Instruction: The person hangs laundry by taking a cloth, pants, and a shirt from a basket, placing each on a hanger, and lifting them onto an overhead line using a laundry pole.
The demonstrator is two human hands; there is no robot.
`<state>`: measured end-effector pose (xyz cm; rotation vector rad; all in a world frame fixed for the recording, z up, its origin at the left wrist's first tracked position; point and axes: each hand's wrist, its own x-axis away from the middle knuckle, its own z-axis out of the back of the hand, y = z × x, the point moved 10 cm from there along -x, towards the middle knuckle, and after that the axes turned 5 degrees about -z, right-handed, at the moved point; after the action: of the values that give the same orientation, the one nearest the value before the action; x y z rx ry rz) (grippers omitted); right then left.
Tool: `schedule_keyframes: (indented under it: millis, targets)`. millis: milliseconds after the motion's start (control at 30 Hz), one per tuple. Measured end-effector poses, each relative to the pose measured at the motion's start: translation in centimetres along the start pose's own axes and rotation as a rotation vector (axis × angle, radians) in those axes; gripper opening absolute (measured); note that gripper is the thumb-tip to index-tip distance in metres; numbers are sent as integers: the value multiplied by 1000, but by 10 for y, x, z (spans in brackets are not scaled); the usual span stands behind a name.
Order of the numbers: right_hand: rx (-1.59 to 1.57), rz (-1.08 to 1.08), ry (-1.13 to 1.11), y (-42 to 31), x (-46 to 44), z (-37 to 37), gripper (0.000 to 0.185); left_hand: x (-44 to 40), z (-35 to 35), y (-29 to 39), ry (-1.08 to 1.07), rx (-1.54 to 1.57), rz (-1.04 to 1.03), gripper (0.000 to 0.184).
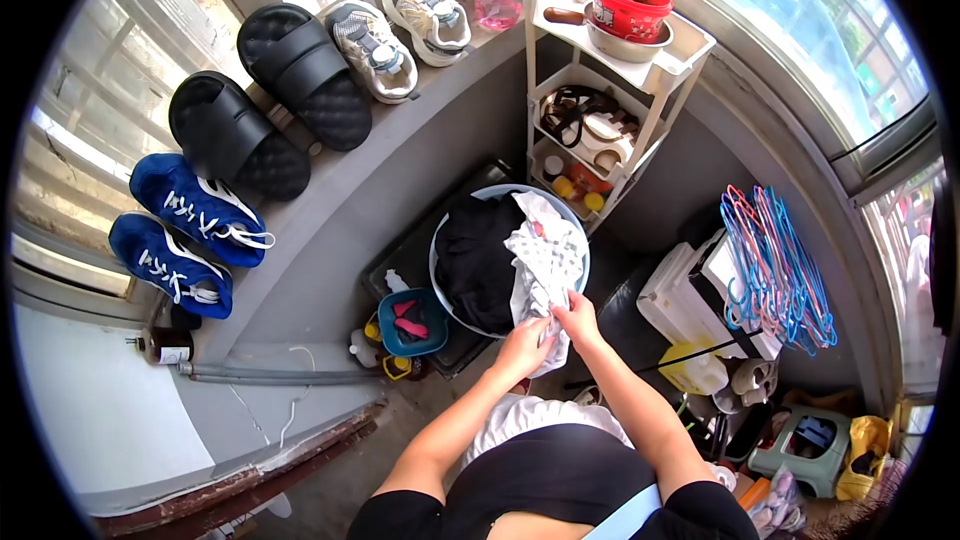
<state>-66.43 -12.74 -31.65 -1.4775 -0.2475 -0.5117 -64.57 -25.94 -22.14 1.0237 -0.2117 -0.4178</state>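
Two hands are meeting near the middle of the frame, the left hand point(524, 348) and the right hand point(578, 320) both closing their fingers around a white patterned cloth point(545, 250). The right hand is sitting slightly higher in the frame, nearer the cloth's broad upper part; the left is pinching just beside it, lower and to the left. The cloth's long axis is running roughly up and down the frame, its bulk spreading above the hands, away from the wearer, and a short tail hanging below them. That upper part is lying across the right side of a pale blue tub point(587, 252), touching dark clothing point(472, 265) heaped inside. A small blue basin point(433, 316) is standing just left of the tub, while hangers point(775, 260) are clustering at right.
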Motion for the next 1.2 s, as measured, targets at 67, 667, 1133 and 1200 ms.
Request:
schedule_keyframes:
  millis: [67,667,1133,1200]
  targets:
    - [243,164,200,-14,10,16,45,-2,7,1,31,-11,8,38]
    - [347,518,-11,-77,95,8,34,-41,43,-18,353,317,42,20]
    - [719,885,-185,-206,130,-2,63,-22,63,68,-10,355,-205,32]
    - [622,894,-247,-207,122,-1,61,-20,64,81,-65,419,-156,31]
